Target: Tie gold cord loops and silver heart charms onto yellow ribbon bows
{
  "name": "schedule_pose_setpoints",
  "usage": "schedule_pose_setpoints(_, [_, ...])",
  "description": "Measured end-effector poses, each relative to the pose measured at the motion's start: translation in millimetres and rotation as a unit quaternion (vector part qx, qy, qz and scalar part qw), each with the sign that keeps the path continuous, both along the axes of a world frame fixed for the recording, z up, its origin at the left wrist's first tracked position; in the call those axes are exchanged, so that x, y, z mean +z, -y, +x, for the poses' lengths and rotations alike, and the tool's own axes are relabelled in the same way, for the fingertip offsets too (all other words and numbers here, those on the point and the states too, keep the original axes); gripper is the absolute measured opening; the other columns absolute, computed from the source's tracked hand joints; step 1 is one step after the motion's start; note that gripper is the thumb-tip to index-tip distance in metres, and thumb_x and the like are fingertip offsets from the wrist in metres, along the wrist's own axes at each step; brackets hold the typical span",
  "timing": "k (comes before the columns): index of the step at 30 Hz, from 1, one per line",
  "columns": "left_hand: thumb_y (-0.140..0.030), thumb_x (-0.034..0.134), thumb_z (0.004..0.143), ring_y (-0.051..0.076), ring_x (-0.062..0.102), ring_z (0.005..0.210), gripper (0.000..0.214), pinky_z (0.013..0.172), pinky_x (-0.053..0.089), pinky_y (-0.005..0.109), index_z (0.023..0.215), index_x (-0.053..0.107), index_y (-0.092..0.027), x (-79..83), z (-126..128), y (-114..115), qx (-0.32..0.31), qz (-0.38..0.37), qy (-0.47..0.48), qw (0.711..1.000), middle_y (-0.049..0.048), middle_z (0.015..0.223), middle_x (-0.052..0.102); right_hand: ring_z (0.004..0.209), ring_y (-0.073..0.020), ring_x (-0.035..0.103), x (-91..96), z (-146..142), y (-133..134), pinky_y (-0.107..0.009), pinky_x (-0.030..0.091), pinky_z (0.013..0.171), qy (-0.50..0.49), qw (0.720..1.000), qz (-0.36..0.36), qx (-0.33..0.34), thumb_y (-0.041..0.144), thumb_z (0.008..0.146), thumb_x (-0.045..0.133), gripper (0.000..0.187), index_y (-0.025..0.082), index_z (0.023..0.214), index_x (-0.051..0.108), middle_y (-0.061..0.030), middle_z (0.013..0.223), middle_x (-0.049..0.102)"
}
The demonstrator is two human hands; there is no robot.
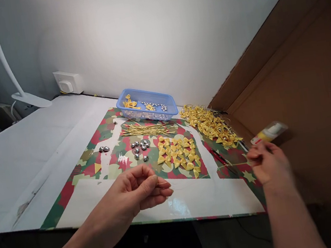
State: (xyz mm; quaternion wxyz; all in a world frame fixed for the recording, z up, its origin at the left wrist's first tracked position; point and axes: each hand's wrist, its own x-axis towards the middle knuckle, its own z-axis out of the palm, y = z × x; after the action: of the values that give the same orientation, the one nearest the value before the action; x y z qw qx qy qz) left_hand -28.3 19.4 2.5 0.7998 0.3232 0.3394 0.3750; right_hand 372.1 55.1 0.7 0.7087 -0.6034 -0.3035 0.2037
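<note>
While my left hand [137, 188] pinches string [162, 183], I can't tell if my right hand [268, 163] grips the bottle [268, 133] past its fingers

It's a craft workstation in a corner, by the look of it!
White gooseneck lamp [1, 52] at far left, white-topped table [12, 153] beneath, and look: round silver beads [137, 150], thin gold ties [146, 130], yellow ribbon bows [176, 154], all grouped by kind! Beyond them, a blue plastic basket [153, 95] of parts; at right, a heap of finished-looking yellow bows [211, 125].
</note>
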Motion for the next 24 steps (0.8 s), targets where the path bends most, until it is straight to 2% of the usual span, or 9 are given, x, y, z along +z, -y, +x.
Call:
schedule_pose_setpoints(2, [-0.046, 0.09, 0.089, 0.02, 0.084, 0.095, 0.035, 0.087, 0.067, 0.024, 0.082, 0.069, -0.019, 0.4, 3, -1, 0.007, 0.025, -0.033, 0.999, 0.0064, 0.095, 0.087, 0.055, -0.0053, 0.046, -4.2, -33, 4, -0.016, 0.04, 0.048, -0.031, 0.991, -0.035, 0.124, 0.035, 0.103, 0.073, 0.021, 0.016, 0.101, 0.064, 0.0055, 0.078, 0.055])
schedule_pose_setpoints(5, [-0.051, 0.09, 0.087, 0.021, 0.084, 0.092, 0.038, 0.085, 0.067, 0.024, 0.081, 0.072, -0.018, 1.7, 6, 0, 0.003, 0.072, -0.069, 0.995, 0.0067, 0.092, 0.087, 0.067, -0.0093, 0.058, -8.7, -96, 16, -0.022, 0.052, 0.06, -0.046, 0.944, -0.092, 0.313, 0.051, 0.081, 0.093, 0.044, 0.017, 0.097, 0.07, -0.0007, 0.087, 0.064])
schedule_pose_setpoints(9, [-0.051, 0.09, 0.087, 0.022, 0.084, 0.092, 0.037, 0.085, 0.067, 0.027, 0.081, 0.073, -0.019, 2.9, 3, -1, -0.005, 0.088, -0.093, 0.992, 0.0062, 0.093, 0.087, 0.087, -0.0178, 0.069, -4.6, -164, 29, -0.032, 0.058, 0.083, -0.019, 0.858, -0.143, 0.493, 0.073, 0.09, 0.076, 0.057, 0.017, 0.101, 0.073, -0.0072, 0.095, 0.071])
schedule_pose_setpoints(11, [-0.052, 0.089, 0.087, 0.022, 0.083, 0.092, 0.036, 0.086, 0.067, 0.028, 0.082, 0.074, -0.02, 3.0, 0, -1, 0.004, 0.094, -0.102, 0.99, 0.0055, 0.093, 0.086, 0.071, -0.0159, 0.065, 1.0, -180, 32, -0.03, 0.054, 0.071, 0.011, 0.813, -0.171, 0.557, 0.078, 0.088, 0.074, 0.064, 0.015, 0.101, 0.074, -0.0051, 0.082, 0.07])
schedule_pose_setpoints(13, [-0.052, 0.09, 0.087, 0.022, 0.082, 0.092, 0.035, 0.087, 0.067, 0.028, 0.082, 0.077, -0.02, 3.3, -1, -1, 0.015, 0.104, -0.111, 0.988, 0.0045, 0.091, 0.085, 0.061, -0.0124, 0.053, 7.3, -184, 35, -0.026, 0.043, 0.06, 0.054, 0.789, -0.192, 0.581, 0.07, 0.085, 0.081, 0.058, 0.013, 0.093, 0.076, -0.0011, 0.069, 0.062])
schedule_pose_setpoints(15, [-0.053, 0.09, 0.086, 0.022, 0.082, 0.092, 0.036, 0.09, 0.066, 0.028, 0.083, 0.078, -0.019, 4.0, 0, 0, 0.019, 0.108, -0.116, 0.987, 0.004, 0.088, 0.084, 0.065, -0.0119, 0.047, 13.1, -182, 38, -0.026, 0.035, 0.06, 0.1, 0.794, -0.195, 0.567, 0.058, 0.088, 0.083, 0.047, 0.013, 0.082, 0.074, 0.0001, 0.068, 0.057])
schedule_pose_setpoints(18, [-0.058, 0.087, 0.088, 0.022, 0.082, 0.097, 0.039, 0.092, 0.065, 0.027, 0.086, 0.081, -0.019, 5.4, 3, 3, 0.019, 0.084, -0.107, 0.991, 0.0041, 0.09, 0.083, 0.07, -0.0132, 0.044, 21.1, -177, 43, -0.028, 0.033, 0.065, 0.149, 0.811, -0.185, 0.535, 0.051, 0.096, 0.072, 0.042, 0.016, 0.075, 0.065, 0.0005, 0.071, 0.054])
schedule_pose_setpoints(21, [-0.063, 0.084, 0.087, 0.021, 0.082, 0.095, 0.045, 0.088, 0.066, 0.027, 0.104, 0.082, -0.021, 4.8, 6, 5, 0.027, 0.044, -0.068, 0.996, 0.0055, 0.099, 0.085, 0.069, -0.0136, 0.042, 28.7, -174, 46, -0.029, 0.032, 0.064, 0.177, 0.813, -0.188, 0.522, 0.049, 0.101, 0.063, 0.039, 0.018, 0.078, 0.062, 0.0018, 0.071, 0.05])
schedule_pose_setpoints(24, [-0.05, 0.097, 0.079, 0.02, 0.083, 0.09, 0.046, 0.084, 0.066, 0.026, 0.111, 0.08, -0.023, 0.9, 8, 5, 0.026, 0.026, -0.045, 0.998, 0.0049, 0.1, 0.087, 0.067, -0.0134, 0.039, 35.9, -173, 48, -0.029, 0.029, 0.062, 0.194, 0.812, -0.19, 0.516, 0.048, 0.104, 0.058, 0.038, 0.018, 0.079, 0.06, 0.0026, 0.071, 0.047])
